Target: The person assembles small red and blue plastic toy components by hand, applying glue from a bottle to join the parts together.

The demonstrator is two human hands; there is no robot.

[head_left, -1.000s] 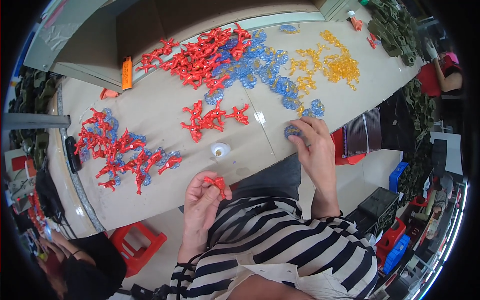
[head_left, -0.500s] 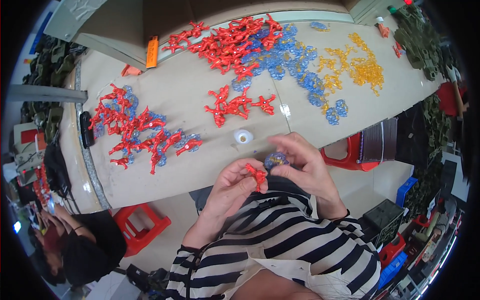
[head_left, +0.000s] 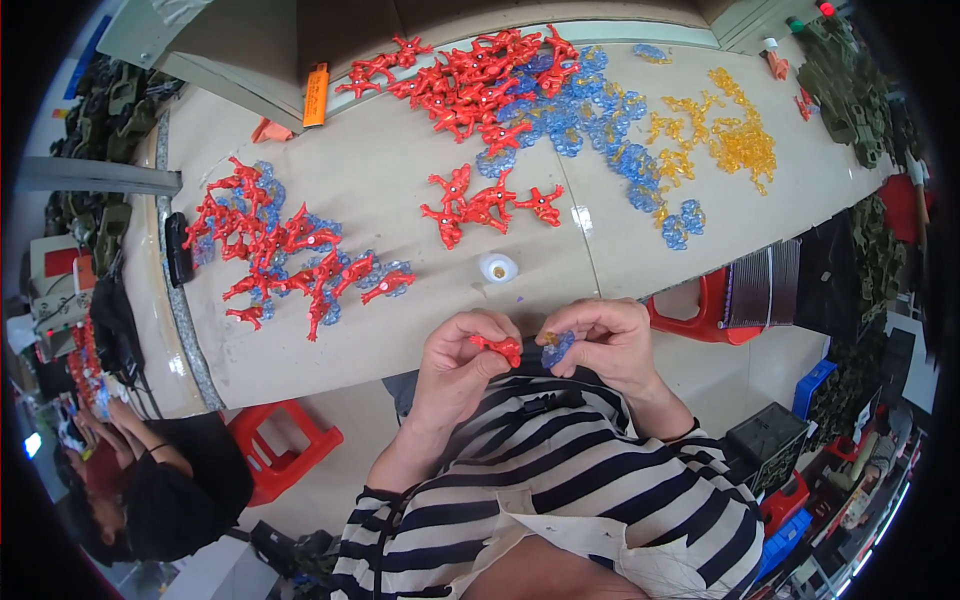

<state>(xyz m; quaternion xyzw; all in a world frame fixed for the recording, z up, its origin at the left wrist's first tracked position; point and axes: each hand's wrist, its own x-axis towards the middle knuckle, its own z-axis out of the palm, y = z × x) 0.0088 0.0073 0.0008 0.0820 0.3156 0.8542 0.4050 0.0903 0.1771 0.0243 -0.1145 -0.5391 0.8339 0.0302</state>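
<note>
Just off the table's near edge, my left hand [head_left: 458, 366] pinches a small red plastic figure [head_left: 499, 349] between thumb and fingers. Close beside it, my right hand [head_left: 612, 350] grips a translucent blue plastic piece [head_left: 557, 349] with a bit of yellow at its top. The figure and the blue piece face each other with a narrow gap between them. On the table beyond my hands stands a small white round container [head_left: 498, 268] with something yellowish inside. Past that lies a small group of red figures [head_left: 487, 207].
A heap of red figures [head_left: 470, 90] lies at the back beside blue pieces [head_left: 600, 110] and yellow pieces [head_left: 742, 140]. At left are red figures joined with blue pieces [head_left: 265, 245]. Red stools [head_left: 285, 450] stand below the table. A co-worker [head_left: 180, 480] sits at far left.
My right hand has come down and its fingers have closed in around the blue piece, which now shows yellow on top. The red figure has turned to lie more sideways. The view has shifted slightly.
</note>
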